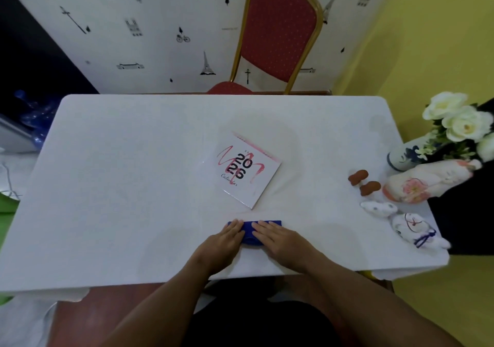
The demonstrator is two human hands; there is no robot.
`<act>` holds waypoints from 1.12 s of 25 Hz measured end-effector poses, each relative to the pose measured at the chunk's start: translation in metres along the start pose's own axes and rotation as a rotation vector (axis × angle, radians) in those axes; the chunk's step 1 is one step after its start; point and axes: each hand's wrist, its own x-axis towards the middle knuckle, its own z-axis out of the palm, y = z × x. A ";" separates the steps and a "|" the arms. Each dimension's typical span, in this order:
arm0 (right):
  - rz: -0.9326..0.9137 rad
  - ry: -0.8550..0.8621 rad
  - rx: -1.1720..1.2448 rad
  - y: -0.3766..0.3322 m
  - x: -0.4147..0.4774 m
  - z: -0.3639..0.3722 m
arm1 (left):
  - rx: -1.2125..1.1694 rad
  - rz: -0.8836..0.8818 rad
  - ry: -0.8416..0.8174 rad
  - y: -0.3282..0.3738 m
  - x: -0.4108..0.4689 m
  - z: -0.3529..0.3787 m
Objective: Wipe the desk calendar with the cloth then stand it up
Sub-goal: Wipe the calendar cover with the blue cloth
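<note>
Both bare forearms reach forward from the bottom of the view and converge near the front edge of the table covered in a white cloth point(120, 186). The left hand point(223, 235) lies palm down, fingers straight and close together, on the left part of a folded blue cloth point(250, 233). The right hand point(276, 235) lies the same way on the cloth's right part, its fingertips reaching the far edge. Neither hand closes around anything; both are flat and pressing on the fabric, with a strip of blue showing between them.

The square white desk calendar with pink strokes and black "2026" lettering point(248, 168) lies flat on the table, turned at an angle, just beyond the cloth and apart from it. On the right side sit two small brown figurines point(363, 182), white fabric rabbit toys point(411, 229) and a blue-and-white vase of white flowers point(401, 156). A red padded chair with a gold frame point(278, 31) stands behind the table.
</note>
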 end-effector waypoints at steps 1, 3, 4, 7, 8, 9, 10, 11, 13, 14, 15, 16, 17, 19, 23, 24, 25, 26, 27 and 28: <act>0.030 0.034 0.027 -0.003 0.004 0.000 | -0.030 -0.024 -0.029 -0.001 0.001 -0.002; 0.114 0.075 0.098 -0.011 0.014 -0.002 | -0.115 -0.069 -0.028 -0.002 0.003 -0.006; 0.152 0.092 0.127 -0.016 0.022 -0.003 | -0.149 -0.090 -0.011 -0.002 0.002 -0.010; 0.231 0.136 0.199 -0.027 0.045 -0.003 | -0.198 -0.142 0.076 -0.010 -0.001 -0.020; 0.253 0.120 0.219 -0.028 0.049 -0.005 | -0.210 -0.169 0.108 -0.016 -0.004 -0.022; 0.282 0.099 0.249 -0.027 0.051 -0.007 | -0.223 -0.203 0.142 -0.023 -0.006 -0.026; 0.329 0.073 0.296 -0.025 0.050 -0.009 | -0.236 -0.242 0.172 -0.032 -0.008 -0.029; 0.384 0.050 0.355 -0.020 0.048 -0.011 | -0.242 -0.278 0.205 -0.041 -0.008 -0.033; 0.468 0.045 0.467 -0.011 0.044 -0.020 | -0.208 -0.320 0.264 -0.060 -0.004 -0.041; 0.496 0.066 0.504 -0.005 0.045 -0.027 | -0.176 -0.325 0.280 -0.069 0.000 -0.044; 0.520 0.108 0.529 0.000 0.048 -0.034 | -0.148 -0.332 0.277 -0.077 0.004 -0.048; 0.551 0.169 0.534 0.006 0.053 -0.042 | -0.132 -0.346 0.255 -0.085 0.009 -0.050; 0.595 0.238 0.538 0.013 0.060 -0.049 | -0.125 -0.366 0.226 -0.092 0.015 -0.053; 0.710 0.368 0.543 0.032 0.079 -0.059 | -0.126 -0.413 0.165 -0.105 0.026 -0.058; 0.973 0.432 0.521 0.060 0.123 -0.064 | -0.139 -0.456 0.073 -0.120 0.043 -0.066; 1.052 0.423 0.521 0.065 0.133 -0.062 | -0.145 -0.462 0.054 -0.123 0.045 -0.066; 1.120 0.411 0.529 0.068 0.142 -0.058 | -0.148 -0.466 0.036 -0.126 0.046 -0.065; 1.165 0.407 0.544 0.069 0.149 -0.053 | -0.148 -0.467 0.021 -0.127 0.047 -0.064; 1.184 0.417 0.572 0.068 0.156 -0.047 | -0.152 -0.465 0.015 -0.128 0.046 -0.062; 1.183 0.440 0.629 0.065 0.161 -0.041 | -0.162 -0.463 0.021 -0.128 0.046 -0.061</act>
